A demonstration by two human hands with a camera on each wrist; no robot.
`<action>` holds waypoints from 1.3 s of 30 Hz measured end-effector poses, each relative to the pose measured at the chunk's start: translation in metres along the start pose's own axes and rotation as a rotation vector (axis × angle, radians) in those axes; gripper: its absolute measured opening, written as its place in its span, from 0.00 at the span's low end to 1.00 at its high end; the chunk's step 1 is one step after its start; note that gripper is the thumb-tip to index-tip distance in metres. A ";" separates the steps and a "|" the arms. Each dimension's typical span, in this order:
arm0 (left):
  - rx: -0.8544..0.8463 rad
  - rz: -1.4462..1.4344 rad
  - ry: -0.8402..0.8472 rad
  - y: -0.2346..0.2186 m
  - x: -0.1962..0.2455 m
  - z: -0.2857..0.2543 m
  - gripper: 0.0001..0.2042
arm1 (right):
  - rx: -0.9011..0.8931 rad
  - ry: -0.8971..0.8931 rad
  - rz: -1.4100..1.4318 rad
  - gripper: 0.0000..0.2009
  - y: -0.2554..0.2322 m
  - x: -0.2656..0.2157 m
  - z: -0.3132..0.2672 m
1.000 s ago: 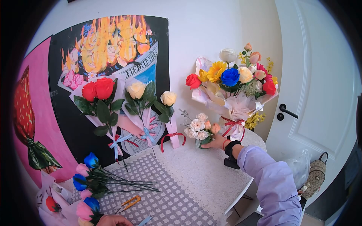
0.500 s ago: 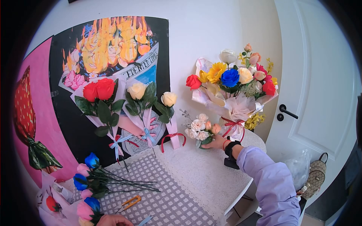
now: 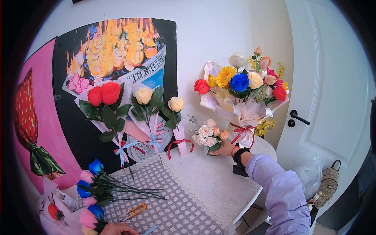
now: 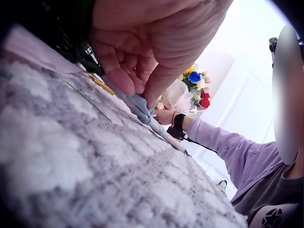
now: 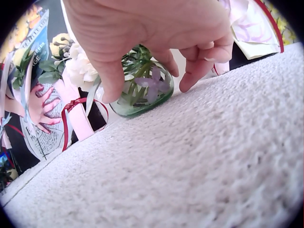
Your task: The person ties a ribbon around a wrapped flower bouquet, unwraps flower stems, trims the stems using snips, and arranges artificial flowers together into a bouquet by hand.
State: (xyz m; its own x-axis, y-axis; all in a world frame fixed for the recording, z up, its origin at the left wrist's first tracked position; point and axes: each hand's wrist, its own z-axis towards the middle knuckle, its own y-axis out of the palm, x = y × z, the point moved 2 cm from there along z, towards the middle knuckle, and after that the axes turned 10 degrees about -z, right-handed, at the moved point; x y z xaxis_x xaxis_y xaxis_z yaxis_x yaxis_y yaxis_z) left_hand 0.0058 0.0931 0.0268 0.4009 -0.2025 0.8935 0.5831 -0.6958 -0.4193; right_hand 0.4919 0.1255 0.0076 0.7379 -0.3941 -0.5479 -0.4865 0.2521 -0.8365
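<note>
Right hand (image 5: 156,33) curled over glass vase (image 5: 142,92) near bench's (image 3: 203,184) far edge, fingers (image 5: 111,78) touching; left hand (image 4: 152,42) pinching blue ribbon (image 4: 142,110).

Bare tablecloth (image 3: 203,184) lies open; large bouquet (image 3: 241,94) crowds the glass vase (image 5: 142,95).

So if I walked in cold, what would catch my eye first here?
Probably the big mixed bouquet at the back of the table, against the wall, with its blue rose and sunflower. Just below it, the right hand grips a small glass vase of pale roses. At the near left edge, the left hand pinches something pale blue beside loose blue and pink roses.
</note>
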 end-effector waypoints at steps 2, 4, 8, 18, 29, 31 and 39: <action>0.001 0.000 0.011 0.000 0.000 0.000 0.04 | 0.027 -0.017 -0.026 0.39 0.001 0.002 0.002; -0.002 0.005 -0.006 0.000 0.001 0.000 0.04 | -0.001 -0.004 -0.022 0.38 0.001 0.003 0.003; -0.022 0.049 0.019 0.000 0.006 0.000 0.04 | 0.003 -0.083 0.007 0.37 0.001 0.010 0.009; -0.006 0.002 0.015 0.000 0.002 -0.001 0.05 | 0.030 -0.007 -0.028 0.39 0.001 0.008 0.008; -0.007 0.064 -0.016 -0.001 0.009 -0.003 0.05 | 0.104 0.111 -0.472 0.36 -0.014 -0.009 -0.032; 0.006 0.200 0.204 0.000 0.009 -0.003 0.05 | 0.085 -0.068 -0.626 0.28 -0.020 -0.039 -0.065; 0.038 0.387 0.029 0.007 0.015 -0.007 0.07 | -0.301 -1.002 -0.329 0.14 0.075 -0.165 -0.182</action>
State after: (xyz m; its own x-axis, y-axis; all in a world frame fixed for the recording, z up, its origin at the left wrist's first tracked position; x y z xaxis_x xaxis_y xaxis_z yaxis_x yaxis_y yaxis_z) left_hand 0.0117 0.0804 0.0384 0.5767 -0.4645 0.6721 0.4185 -0.5385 -0.7313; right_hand 0.2487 0.0485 0.0358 0.8317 0.5292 -0.1683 -0.1900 -0.0137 -0.9817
